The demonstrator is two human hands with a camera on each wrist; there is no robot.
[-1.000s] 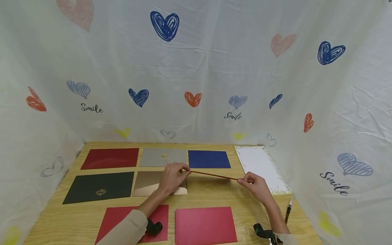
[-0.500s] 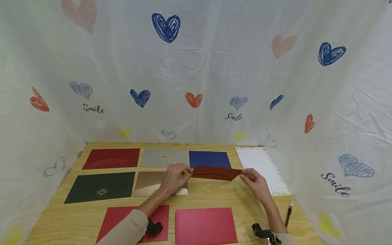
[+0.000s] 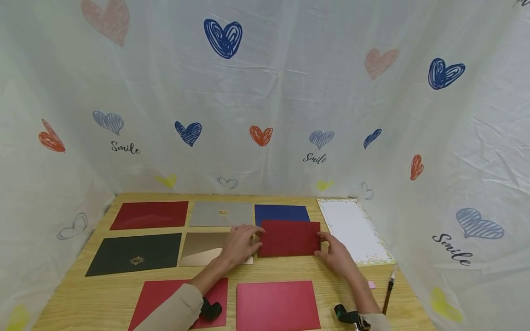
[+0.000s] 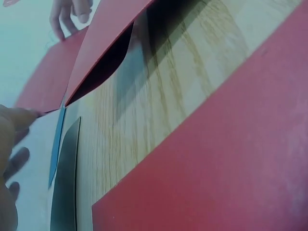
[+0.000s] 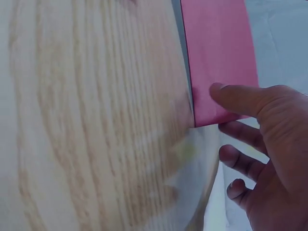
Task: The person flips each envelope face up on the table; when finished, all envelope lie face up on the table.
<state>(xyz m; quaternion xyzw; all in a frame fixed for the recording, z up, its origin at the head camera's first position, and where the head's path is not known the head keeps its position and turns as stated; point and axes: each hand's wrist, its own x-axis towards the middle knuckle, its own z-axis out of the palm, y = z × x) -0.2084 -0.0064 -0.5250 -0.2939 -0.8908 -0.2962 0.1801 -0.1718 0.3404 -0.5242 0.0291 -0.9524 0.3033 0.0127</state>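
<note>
A dark red envelope [image 3: 290, 239] is held up by its two short sides, facing me and overlapping the blue envelope [image 3: 281, 212] in the head view. My left hand [image 3: 241, 243] pinches its left edge. At the right edge, my right hand [image 3: 337, 255] holds it; in the right wrist view the thumb [image 5: 236, 96] lies on the front and the index finger sits behind. The left wrist view shows a dark gap between the red envelope's paper layers [image 4: 103, 45], and a left fingertip [image 4: 29, 114] at its edge.
Around lie another dark red envelope [image 3: 149, 215], a grey one [image 3: 221, 214], a dark green one [image 3: 134, 253], a beige one [image 3: 203, 246] and brighter red ones [image 3: 277, 305]. A bordered white sheet [image 3: 352, 230], a brush [image 3: 389, 292] and a small pink piece [image 3: 371, 285] are at right.
The red envelope was seen edge-on as a thin line, then tilted, and now shows its broad face. Both hands have lowered slightly; the right has moved a little left, uncovering the pink piece.
</note>
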